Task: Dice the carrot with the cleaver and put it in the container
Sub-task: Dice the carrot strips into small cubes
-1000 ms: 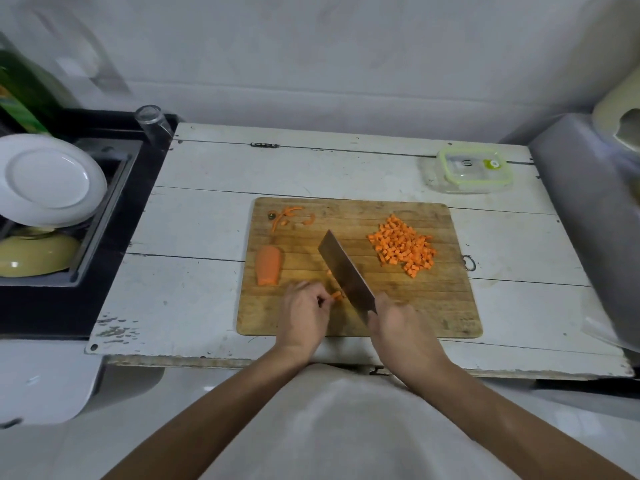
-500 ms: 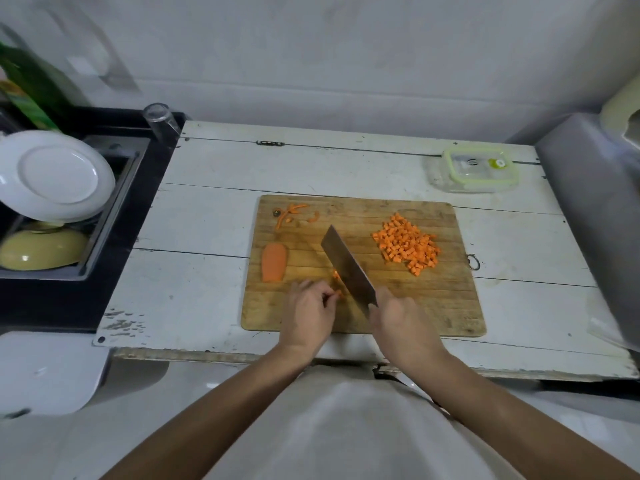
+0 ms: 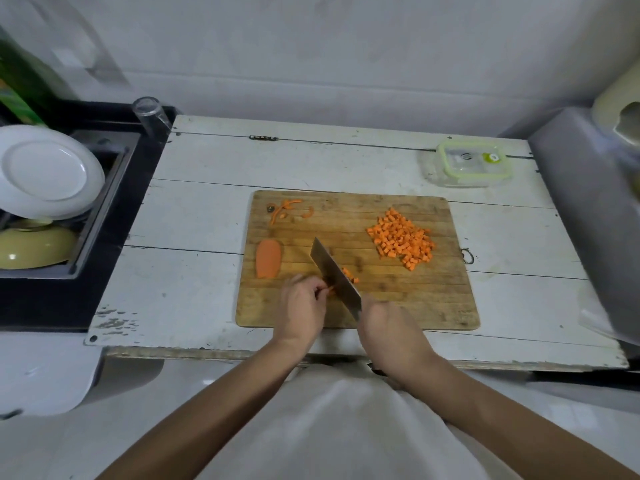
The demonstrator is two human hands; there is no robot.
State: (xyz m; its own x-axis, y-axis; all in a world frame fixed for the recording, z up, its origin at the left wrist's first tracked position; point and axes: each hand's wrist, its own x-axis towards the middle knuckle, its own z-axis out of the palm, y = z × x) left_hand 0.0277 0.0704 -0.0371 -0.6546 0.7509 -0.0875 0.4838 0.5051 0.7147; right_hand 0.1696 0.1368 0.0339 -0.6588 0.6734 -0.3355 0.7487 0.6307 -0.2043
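Note:
A wooden cutting board (image 3: 433,303) lies on the white table. My right hand (image 3: 388,327) grips the cleaver (image 3: 332,271) by its handle, blade edge down on the board. My left hand (image 3: 301,303) pinches thin carrot strips (image 3: 330,289) against the blade's left side. A few fresh dice (image 3: 349,274) lie just right of the blade. A heap of diced carrot (image 3: 401,239) sits at the board's right. An uncut carrot half (image 3: 267,258) lies flat at the board's left. The clear container (image 3: 472,163) with a green-rimmed lid stands at the table's back right, closed.
Carrot peel scraps (image 3: 287,209) lie at the board's back left corner. A sink on the left holds a white plate (image 3: 45,171) and a yellow bowl (image 3: 34,249). A drinking glass (image 3: 149,114) stands by the sink. A grey appliance (image 3: 588,209) borders the table's right.
The cleaver has worked a little leftward along the carrot strips, leaving a few more dice to its right. My left hand stays pinching the strips.

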